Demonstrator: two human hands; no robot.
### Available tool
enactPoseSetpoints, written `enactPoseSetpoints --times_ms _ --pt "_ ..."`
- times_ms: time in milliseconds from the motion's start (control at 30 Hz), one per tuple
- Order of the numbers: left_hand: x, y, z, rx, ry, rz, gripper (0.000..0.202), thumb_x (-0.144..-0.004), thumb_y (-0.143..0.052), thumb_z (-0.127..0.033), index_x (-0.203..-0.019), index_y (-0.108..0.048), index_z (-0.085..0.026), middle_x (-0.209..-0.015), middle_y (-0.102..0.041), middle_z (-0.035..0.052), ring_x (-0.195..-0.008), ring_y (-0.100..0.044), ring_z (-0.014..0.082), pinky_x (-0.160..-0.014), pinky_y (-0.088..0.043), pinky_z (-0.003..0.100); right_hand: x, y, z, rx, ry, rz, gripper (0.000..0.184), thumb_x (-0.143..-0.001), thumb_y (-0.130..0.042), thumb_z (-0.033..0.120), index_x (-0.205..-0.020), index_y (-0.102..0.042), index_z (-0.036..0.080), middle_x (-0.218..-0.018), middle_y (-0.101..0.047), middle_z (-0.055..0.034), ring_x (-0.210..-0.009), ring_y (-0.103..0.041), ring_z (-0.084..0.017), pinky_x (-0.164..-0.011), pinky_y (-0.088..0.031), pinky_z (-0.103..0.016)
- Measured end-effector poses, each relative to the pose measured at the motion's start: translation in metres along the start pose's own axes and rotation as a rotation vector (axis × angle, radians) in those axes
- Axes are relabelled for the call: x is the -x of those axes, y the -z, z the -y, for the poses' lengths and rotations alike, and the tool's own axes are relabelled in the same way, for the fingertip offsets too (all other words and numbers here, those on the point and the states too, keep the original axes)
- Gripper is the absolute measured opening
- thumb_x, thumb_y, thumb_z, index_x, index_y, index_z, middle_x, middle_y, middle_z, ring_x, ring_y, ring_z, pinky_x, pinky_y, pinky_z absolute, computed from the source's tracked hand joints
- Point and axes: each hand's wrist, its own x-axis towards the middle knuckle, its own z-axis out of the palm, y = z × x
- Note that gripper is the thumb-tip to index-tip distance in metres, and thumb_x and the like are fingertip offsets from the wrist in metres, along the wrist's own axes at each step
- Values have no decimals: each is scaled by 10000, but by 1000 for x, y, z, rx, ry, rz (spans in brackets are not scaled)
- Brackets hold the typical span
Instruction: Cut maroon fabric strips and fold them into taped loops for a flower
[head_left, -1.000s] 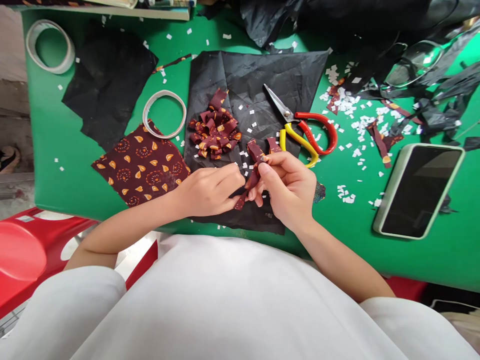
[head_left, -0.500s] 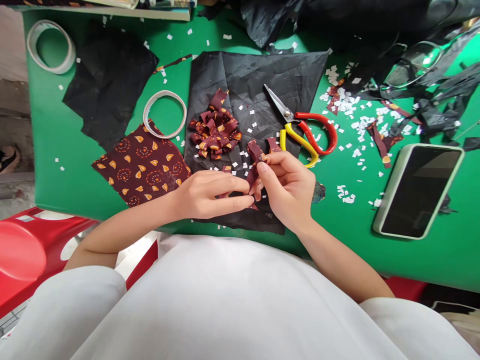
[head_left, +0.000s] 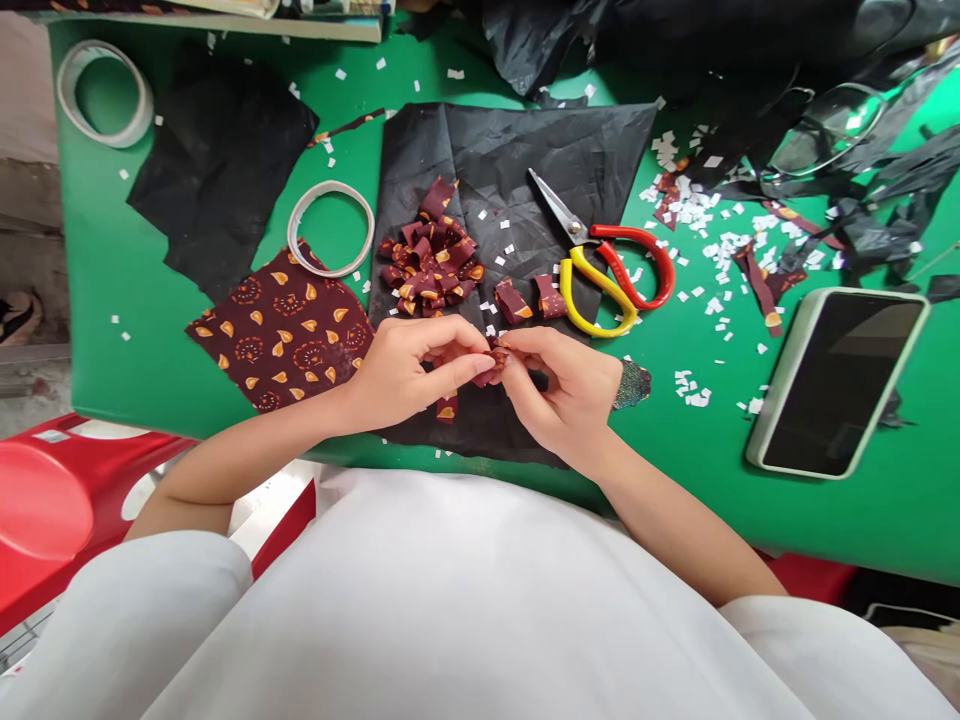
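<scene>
My left hand [head_left: 409,372] and my right hand [head_left: 566,385] meet over a crumpled black sheet [head_left: 510,170] and pinch one small maroon patterned fabric strip [head_left: 496,362] between their fingertips; a loose end [head_left: 447,408] hangs below the left fingers. Two short folded strips [head_left: 531,299] lie on the sheet just beyond the hands. A rosette of folded maroon strips [head_left: 431,262] sits further left on the sheet. A maroon fabric square [head_left: 281,335] lies left of my left hand.
Red-and-yellow-handled scissors [head_left: 606,265] lie right of the strips. A phone [head_left: 836,380] rests at the right on the green table [head_left: 862,510]. Two tape rings [head_left: 330,228] [head_left: 101,92] lie at the left. White paper bits and black scraps litter the far right. A red stool [head_left: 52,500] stands lower left.
My right hand has come down and let the longer folded strip lie on the sheet. Both hands have closed together on a small strip, fingertips touching.
</scene>
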Motion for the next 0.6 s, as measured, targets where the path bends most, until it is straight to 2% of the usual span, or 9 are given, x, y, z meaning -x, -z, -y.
enactPoseSetpoints --times_ms 267,600 --pt "-1 1 -2 66 76 9 113 -807 -602 -219 -744 -583 -128 -621 -616 -40 -479 -498 10 -445 -387 91 0 0 -2 102 106 22 151 -789 -521 53 -850 -568 183 -624 -606 12 -527 -549 -82 -505 -445 -186" --pt "-1 2 -1 29 133 21 214 -820 -587 -327 -737 -579 -130 -632 -588 -22 -526 -496 36 -475 -391 127 2 0 -7 106 171 69 192 -820 -488 83 -935 -569 212 -755 -659 -27 -627 -612 -114 -591 -495 -211"
